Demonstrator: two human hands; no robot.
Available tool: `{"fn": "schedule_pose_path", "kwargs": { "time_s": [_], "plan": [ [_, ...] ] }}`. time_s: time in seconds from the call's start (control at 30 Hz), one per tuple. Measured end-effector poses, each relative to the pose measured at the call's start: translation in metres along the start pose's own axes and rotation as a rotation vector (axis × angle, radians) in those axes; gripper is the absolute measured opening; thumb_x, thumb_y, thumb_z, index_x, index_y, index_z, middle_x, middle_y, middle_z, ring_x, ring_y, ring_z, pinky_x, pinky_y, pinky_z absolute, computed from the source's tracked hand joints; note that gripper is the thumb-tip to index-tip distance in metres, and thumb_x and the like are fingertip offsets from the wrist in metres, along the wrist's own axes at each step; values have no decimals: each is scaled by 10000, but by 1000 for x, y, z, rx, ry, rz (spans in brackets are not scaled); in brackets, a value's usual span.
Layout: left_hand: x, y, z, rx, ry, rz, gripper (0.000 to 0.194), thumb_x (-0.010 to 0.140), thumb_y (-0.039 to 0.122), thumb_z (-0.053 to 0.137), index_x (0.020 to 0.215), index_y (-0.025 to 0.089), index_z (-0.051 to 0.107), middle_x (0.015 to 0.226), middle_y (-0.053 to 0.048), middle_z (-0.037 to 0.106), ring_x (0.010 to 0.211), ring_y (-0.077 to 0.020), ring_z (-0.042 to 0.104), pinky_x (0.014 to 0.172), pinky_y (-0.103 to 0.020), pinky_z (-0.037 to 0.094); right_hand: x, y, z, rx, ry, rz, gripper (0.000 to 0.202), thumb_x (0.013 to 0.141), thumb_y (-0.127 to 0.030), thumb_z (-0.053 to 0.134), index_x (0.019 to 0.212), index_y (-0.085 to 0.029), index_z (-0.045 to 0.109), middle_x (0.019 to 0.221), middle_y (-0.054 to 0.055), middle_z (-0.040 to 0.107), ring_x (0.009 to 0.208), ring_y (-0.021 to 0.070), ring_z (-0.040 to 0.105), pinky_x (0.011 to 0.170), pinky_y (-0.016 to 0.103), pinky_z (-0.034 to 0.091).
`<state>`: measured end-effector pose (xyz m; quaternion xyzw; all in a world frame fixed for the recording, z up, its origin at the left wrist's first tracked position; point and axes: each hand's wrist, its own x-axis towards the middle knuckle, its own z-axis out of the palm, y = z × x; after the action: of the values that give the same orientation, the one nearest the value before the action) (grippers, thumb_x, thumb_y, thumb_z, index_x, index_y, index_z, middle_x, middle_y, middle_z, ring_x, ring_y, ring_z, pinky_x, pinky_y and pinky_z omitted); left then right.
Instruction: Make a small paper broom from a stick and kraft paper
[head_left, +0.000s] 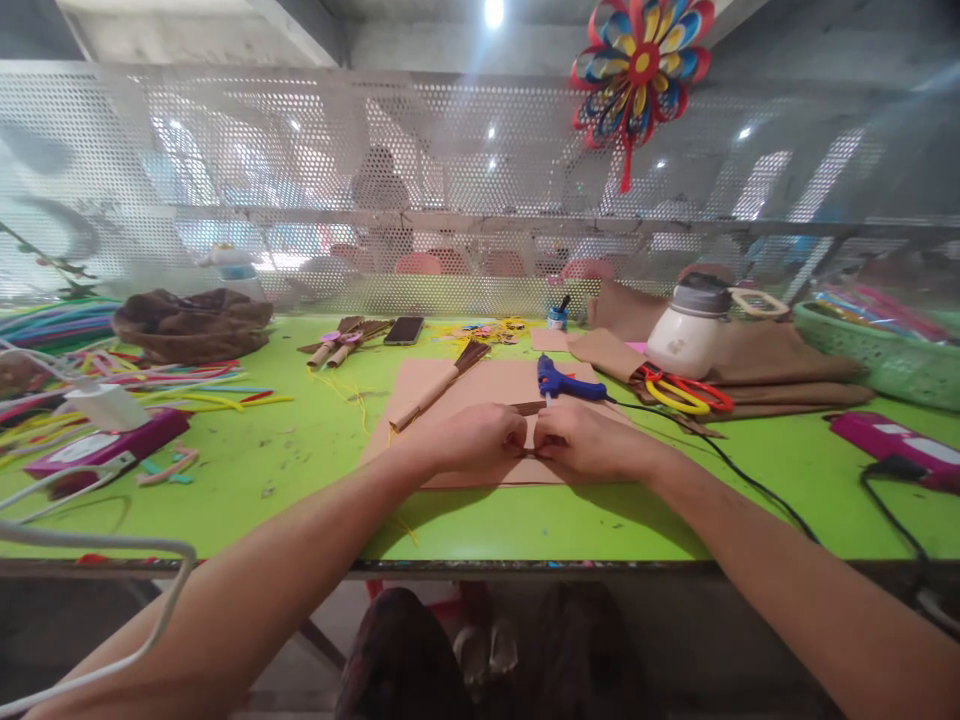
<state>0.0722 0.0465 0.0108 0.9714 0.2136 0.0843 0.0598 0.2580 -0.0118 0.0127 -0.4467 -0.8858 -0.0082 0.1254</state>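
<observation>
My left hand point(491, 437) and my right hand point(574, 438) meet over a tan paper sheet point(480, 380) on the green table. The fingers of both are pinched together on a small dark brown strip point(529, 408), mostly hidden by them. Just behind my right hand lies a blue glue gun point(571, 382), its nozzle end towards the left. On the sheet, behind my left hand, rests a rolled brown paper piece point(431, 396) with a fringed dark end.
Scissors point(686, 392), a white jar point(688, 330) and folded brown paper point(787, 370) sit right; a black cord point(742, 478) crosses there. Left are pipe cleaners point(67, 325), brown cloth point(191, 325) and a power strip point(112, 445). A phone point(404, 331) lies behind.
</observation>
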Motion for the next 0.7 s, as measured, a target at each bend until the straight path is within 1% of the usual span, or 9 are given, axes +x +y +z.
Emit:
{"fn": "schedule_pose_path", "kwargs": {
  "time_s": [0.13, 0.23, 0.37, 0.5, 0.57, 0.7],
  "plan": [
    [0, -1, 0, 24, -10, -1, 122, 718, 116, 508, 670, 162, 611, 647, -15, 597, 572, -125, 481, 526, -230, 318, 0, 3, 2, -14, -28, -24, 124, 816, -165, 533, 752, -147, 638, 783, 60, 631, 708, 151, 516, 602, 249, 322],
    [0, -2, 0, 22, -7, 6, 137, 728, 127, 497, 652, 161, 606, 631, -15, 588, 560, -125, 478, 520, -235, 313, 0, 4, 3, -20, -31, -24, 130, 826, -178, 531, 754, -148, 636, 782, 63, 625, 709, 153, 517, 604, 252, 325],
    [-1, -3, 1, -9, -4, 5, 135, 730, 127, 498, 696, 168, 622, 643, -12, 599, 575, -126, 497, 538, -232, 331, 0, 2, 2, -33, -30, -6, 120, 827, -186, 540, 765, -146, 635, 792, 69, 626, 710, 159, 521, 608, 257, 333],
    [0, 0, 5, -48, 64, 71, 132, 756, 122, 495, 730, 164, 617, 739, -24, 626, 645, -127, 523, 591, -225, 365, 2, 0, 6, -33, -10, -41, 98, 826, -148, 525, 806, -139, 620, 811, 73, 627, 741, 171, 534, 642, 268, 350],
    [1, 1, 8, -60, 93, 82, 145, 781, 130, 484, 726, 157, 615, 765, -36, 635, 669, -130, 534, 622, -227, 380, 4, 0, 9, -8, 11, -55, 86, 822, -135, 521, 806, -135, 606, 806, 73, 624, 748, 173, 535, 664, 275, 360],
    [2, 1, 8, -49, 76, 82, 153, 780, 114, 485, 715, 153, 618, 748, -39, 634, 663, -133, 535, 623, -230, 380, 4, 2, 12, 39, 17, -61, 85, 825, -126, 512, 801, -140, 593, 819, 73, 617, 766, 174, 533, 687, 279, 369]
  ]
}}
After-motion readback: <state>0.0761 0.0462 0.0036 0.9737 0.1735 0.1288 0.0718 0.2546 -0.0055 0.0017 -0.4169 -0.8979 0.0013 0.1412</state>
